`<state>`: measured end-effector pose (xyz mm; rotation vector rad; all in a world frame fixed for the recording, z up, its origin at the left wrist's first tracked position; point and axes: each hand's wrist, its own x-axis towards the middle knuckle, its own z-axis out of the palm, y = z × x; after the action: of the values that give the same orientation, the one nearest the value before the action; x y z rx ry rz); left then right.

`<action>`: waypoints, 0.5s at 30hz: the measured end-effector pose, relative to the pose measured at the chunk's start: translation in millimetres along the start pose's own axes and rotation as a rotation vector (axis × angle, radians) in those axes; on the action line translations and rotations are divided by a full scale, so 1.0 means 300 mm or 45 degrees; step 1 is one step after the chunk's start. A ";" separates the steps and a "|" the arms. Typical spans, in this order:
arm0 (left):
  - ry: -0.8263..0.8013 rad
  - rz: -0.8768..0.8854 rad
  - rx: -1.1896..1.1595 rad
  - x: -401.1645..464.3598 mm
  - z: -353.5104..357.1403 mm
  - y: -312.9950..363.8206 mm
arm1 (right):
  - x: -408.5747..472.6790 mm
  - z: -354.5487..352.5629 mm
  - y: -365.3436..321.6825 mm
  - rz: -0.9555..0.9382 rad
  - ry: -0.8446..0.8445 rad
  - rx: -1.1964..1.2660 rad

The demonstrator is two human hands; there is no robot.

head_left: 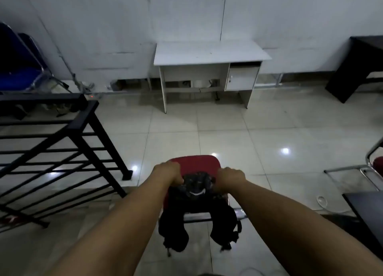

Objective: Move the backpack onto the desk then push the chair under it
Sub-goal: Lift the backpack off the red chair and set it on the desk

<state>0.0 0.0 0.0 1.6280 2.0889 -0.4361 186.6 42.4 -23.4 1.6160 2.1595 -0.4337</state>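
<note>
Your left hand (171,172) and right hand (231,179) have fingers clenched on the backpack (196,195) (it sits on the red chair (196,163)), well apart from the white worktop (209,52); both steps remain.

Black metal rack (62,134) left, 2 blue chairs (18,68) behind, glossy tiled floor (269,141).

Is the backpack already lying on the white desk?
No, the backpack is on the red chair, far from the white desk.
</note>
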 end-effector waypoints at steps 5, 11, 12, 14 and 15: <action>-0.645 -0.237 -0.076 0.010 0.118 0.014 | 0.011 0.138 0.068 -0.006 -0.480 0.162; -0.596 -0.181 0.041 0.038 0.167 0.029 | 0.045 0.083 0.139 -0.115 -0.644 0.169; -0.552 -0.162 0.067 0.042 0.167 0.035 | 0.045 0.078 0.143 -0.111 -0.669 0.175; -0.419 -0.179 0.048 0.061 0.161 0.054 | 0.066 0.078 0.154 -0.089 -0.613 0.177; -0.320 -0.201 0.026 0.068 0.157 0.063 | 0.074 0.075 0.156 -0.085 -0.539 0.154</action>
<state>21.7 -2.5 -50.2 1.3452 2.0325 -0.6793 229.1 63.4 -54.3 1.3635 1.8967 -0.8571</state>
